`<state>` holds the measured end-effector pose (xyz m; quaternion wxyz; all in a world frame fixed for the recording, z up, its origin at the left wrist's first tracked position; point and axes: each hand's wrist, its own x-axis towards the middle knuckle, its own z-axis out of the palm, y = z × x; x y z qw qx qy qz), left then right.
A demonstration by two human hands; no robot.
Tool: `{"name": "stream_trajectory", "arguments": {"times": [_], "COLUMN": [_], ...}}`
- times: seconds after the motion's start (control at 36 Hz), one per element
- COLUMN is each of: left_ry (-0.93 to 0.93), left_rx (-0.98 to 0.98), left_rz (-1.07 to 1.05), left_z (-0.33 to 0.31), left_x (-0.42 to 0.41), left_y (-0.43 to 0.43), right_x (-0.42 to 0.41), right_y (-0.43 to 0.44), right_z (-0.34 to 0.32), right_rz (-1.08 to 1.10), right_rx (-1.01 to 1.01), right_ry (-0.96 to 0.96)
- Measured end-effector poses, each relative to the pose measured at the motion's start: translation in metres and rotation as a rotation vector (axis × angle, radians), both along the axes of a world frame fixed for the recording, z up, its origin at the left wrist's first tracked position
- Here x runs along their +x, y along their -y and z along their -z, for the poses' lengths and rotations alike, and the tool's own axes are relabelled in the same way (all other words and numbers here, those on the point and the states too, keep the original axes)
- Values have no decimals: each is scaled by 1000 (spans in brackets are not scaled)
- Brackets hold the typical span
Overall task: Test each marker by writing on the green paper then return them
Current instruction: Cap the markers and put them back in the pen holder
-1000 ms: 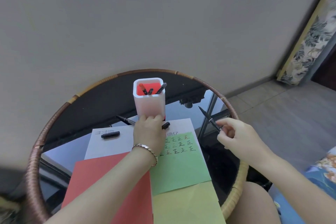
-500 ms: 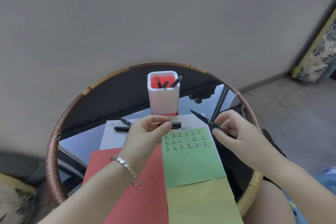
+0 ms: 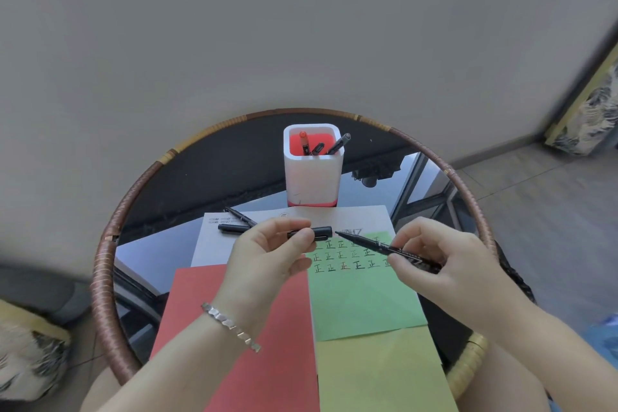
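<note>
Over the glass table (image 3: pixel 110 244), the left hand (image 3: pixel 267 261) pinches a cap (image 3: pixel 321 232) and the right hand (image 3: pixel 444 264) grips the uncapped marker (image 3: pixel 384 246) above the green paper (image 3: pixel 361 304); misaligned, its tip could ink the left hand.

Soft, even light, no hard shadows, and the glass bench (image 3: pixel 421 184) throws back a pale bright reflection on its right side. Centre is sharp, marks on the green paper (image 3: pixel 361 304) read clearly, while the wide lens smears the corners into blur
</note>
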<state>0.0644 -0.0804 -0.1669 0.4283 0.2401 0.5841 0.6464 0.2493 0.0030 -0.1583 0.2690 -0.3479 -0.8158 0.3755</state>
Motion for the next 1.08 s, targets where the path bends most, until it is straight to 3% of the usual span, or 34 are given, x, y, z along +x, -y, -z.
{"name": "stream_trajectory", "arguments": {"times": [0.19, 0.39, 0.5, 0.61, 0.72, 0.86, 0.97, 1.08], "left_ry": [-143, -523, -662, -971, -1124, -1349, -1146, -619], "left_rx": [23, -41, 49, 224, 355, 491, 410, 114], "left_rz": [105, 361, 394, 376, 311, 222, 220, 293], "left_z": [-1, 1, 2, 5, 8, 7, 4, -3], "left_x": [6, 6, 6, 9, 7, 1, 1, 4], "left_y": [2, 2, 3, 1, 0, -2, -3, -8], "right_x": [4, 7, 8, 5, 0, -7, -12, -14], "right_y": [-2, -3, -4, -1, 3, 5, 6, 4], "right_z": [3, 0, 1, -1, -3, -6, -8, -4], "right_rz": [-38, -125, -141, -126, -84, -32, -43, -57], "right_rx": [46, 230, 249, 226, 171, -102, -145, -6], "right_ry": [21, -52, -131, -172, -201, -327, -340, -257]}}
